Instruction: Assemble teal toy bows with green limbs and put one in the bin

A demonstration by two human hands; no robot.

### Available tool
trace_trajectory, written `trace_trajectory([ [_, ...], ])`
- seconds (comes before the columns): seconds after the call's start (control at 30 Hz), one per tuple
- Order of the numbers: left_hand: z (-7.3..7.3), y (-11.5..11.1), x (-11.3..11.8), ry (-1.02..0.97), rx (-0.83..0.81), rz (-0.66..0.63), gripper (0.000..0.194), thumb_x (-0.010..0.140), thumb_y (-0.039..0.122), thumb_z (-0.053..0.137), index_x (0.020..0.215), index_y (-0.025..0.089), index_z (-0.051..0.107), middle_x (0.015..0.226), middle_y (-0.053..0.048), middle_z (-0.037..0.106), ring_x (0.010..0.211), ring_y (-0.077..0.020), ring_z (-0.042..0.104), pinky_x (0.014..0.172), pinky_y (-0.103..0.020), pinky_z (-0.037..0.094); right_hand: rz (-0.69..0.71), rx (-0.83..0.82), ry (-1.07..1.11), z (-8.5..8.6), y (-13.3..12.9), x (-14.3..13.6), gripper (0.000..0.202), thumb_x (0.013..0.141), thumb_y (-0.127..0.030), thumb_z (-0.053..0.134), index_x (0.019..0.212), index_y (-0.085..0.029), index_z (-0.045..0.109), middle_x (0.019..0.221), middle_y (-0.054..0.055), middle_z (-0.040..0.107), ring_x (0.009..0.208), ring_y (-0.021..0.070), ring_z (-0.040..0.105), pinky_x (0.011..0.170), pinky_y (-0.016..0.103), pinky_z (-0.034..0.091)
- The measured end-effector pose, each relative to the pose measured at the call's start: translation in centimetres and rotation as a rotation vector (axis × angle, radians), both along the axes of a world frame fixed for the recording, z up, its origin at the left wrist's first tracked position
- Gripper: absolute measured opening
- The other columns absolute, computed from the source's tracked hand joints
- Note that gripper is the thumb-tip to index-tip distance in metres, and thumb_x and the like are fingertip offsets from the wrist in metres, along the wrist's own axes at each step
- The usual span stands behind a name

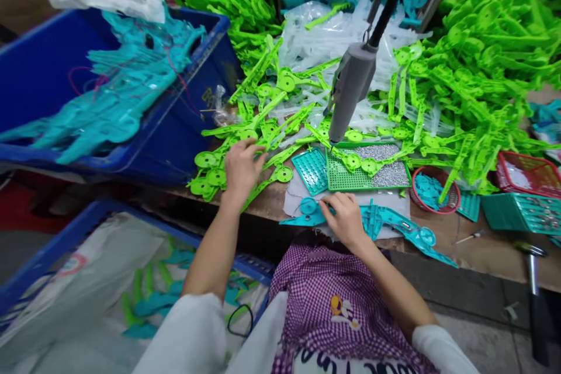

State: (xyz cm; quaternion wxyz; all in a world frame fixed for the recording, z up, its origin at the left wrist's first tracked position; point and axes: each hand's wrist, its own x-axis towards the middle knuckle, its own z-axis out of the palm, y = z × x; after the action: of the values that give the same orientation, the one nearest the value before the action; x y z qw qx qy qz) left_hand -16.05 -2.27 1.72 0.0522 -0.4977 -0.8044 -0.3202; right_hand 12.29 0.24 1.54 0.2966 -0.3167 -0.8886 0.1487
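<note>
My left hand (243, 170) reaches over loose bright green plastic parts (216, 176) on the left of the bench, its fingers bent but apart. What lies under the fingertips is partly hidden. At the bench's front edge, a long teal plastic piece (397, 216) with round discs lies across white paper (294, 198). My right hand (344, 219) rests over its left half, thumb and fingertips pinched together. A thin dark string (298, 194) runs from these fingertips leftward past the teal disc (308, 205).
A grey electric screwdriver (353, 85) hangs above a green tray (346, 178) of small metal screws. Left stands a blue bin (188, 85) with teal assemblies. A teal tray (310, 169), a red basket (451, 196) and a hammer (532, 274) lie around. Green parts heap behind.
</note>
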Motion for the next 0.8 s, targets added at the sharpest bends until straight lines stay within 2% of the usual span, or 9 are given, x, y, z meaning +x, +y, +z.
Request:
trace_trajectory([
  [0.1,-1.3,0.2,0.4,0.047,-0.026,0.023,0.014,0.086,0.025,0.061,0.085,0.021,0.074,0.106,-0.01,0.068,0.101,-0.0285,0.059,0.093,-0.044,0.042,-0.032,-0.001,-0.02,-0.5,0.3,0.3,0.025,0.101,-0.031,0.048,0.086,-0.021,0.066,0.078,0.002,0.069,0.075,0.0162,0.06,0.08,0.032,0.037],
  [0.23,-2.3,-0.7,1.7,0.038,0.048,0.088,0.012,0.085,0.029,0.065,0.082,0.022,0.074,0.105,-0.011,0.066,0.097,-0.0288,0.058,0.091,-0.045,0.041,-0.033,-0.028,-0.043,-0.7,0.1,1.2,0.025,0.1,-0.031,0.048,0.087,-0.022,0.066,0.079,0.002,0.07,0.075,0.0165,0.061,0.083,0.034,0.034],
  [0.4,-2.0,0.0,0.7,-0.047,0.077,0.122,0.013,0.082,0.029,0.069,0.092,0.021,0.072,0.122,-0.012,0.063,0.11,-0.0337,0.056,0.096,-0.049,0.039,-0.047,-0.082,-0.077,-0.4,-0.1,1.4,0.025,0.101,-0.032,0.048,0.087,-0.022,0.066,0.082,0.002,0.071,0.078,0.0171,0.062,0.088,0.036,0.031],
  [0.53,-1.3,0.0,0.3,-0.033,0.074,0.062,0.007,0.083,0.027,0.067,0.084,0.021,0.071,0.123,-0.012,0.065,0.113,-0.033,0.056,0.097,-0.05,0.039,-0.137,-0.095,-0.088,0.1,0.5,1.9,0.027,0.101,-0.033,0.044,0.087,-0.022,0.064,0.084,0.002,0.071,0.084,0.0179,0.062,0.089,0.037,0.028],
  [0.67,-0.5,-3.0,3.1,-0.002,0.152,-0.05,0.015,0.088,0.035,0.065,0.079,0.023,0.069,0.118,-0.01,0.067,0.105,-0.0275,0.061,0.094,-0.044,0.044,-0.134,-0.214,-0.156,1.6,1.3,3.8,0.024,0.1,-0.032,0.047,0.085,-0.022,0.063,0.088,0.002,0.069,0.089,0.0185,0.062,0.088,0.037,0.027],
  [0.8,0.0,-6.1,7.9,-0.012,0.129,-0.179,0.023,0.088,0.038,0.066,0.072,0.023,0.064,0.085,-0.006,0.069,0.085,-0.0233,0.063,0.084,-0.039,0.046,-0.099,-0.32,-0.361,3.7,2.2,4.5,0.019,0.095,-0.026,0.052,0.078,-0.022,0.061,0.085,0.001,0.067,0.089,0.0199,0.06,0.088,0.038,0.027],
])
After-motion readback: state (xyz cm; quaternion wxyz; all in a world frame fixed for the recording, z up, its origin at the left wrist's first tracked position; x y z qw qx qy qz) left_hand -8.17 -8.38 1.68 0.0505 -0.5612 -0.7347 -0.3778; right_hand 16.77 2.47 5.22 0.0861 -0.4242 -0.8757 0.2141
